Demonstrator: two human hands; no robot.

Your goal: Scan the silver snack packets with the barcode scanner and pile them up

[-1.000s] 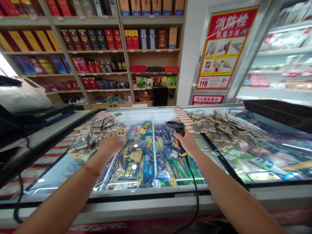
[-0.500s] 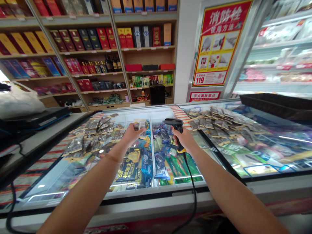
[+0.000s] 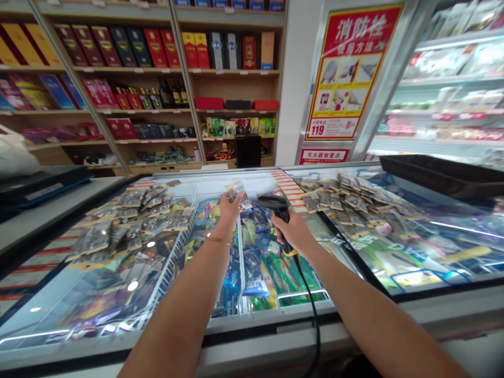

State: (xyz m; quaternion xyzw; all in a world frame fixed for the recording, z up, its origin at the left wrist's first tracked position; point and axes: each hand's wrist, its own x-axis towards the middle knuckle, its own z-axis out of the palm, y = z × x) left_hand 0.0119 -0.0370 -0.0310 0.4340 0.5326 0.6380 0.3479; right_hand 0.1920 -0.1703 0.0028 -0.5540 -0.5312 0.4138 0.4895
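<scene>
My left hand (image 3: 230,206) is closed on a small clear packet (image 3: 239,193) with a tan card edge, held above the chest freezer. In my right hand (image 3: 293,229) is a black barcode scanner (image 3: 275,203) with a yellow trim at its foot, fingers wrapped round the grip. Its head points left toward the packet, a short gap apart. From the handle a black cable (image 3: 313,310) runs down over the freezer's front edge. Similar packets (image 3: 134,210) lie in a loose pile on the glass at left, and another pile of packets (image 3: 346,197) lies at right.
Bagged frozen goods (image 3: 255,262) lie inside the freezer beneath, split by a white divider (image 3: 240,262). A black tray (image 3: 437,173) sits at the back right. A dark device (image 3: 43,184) stands on the left counter. Shelves of boxed goods (image 3: 134,47) line the wall behind.
My left hand has moved right with the packet, closer to the scanner, and the packet has tilted. The view has shifted slightly. My right hand still grips the scanner.
</scene>
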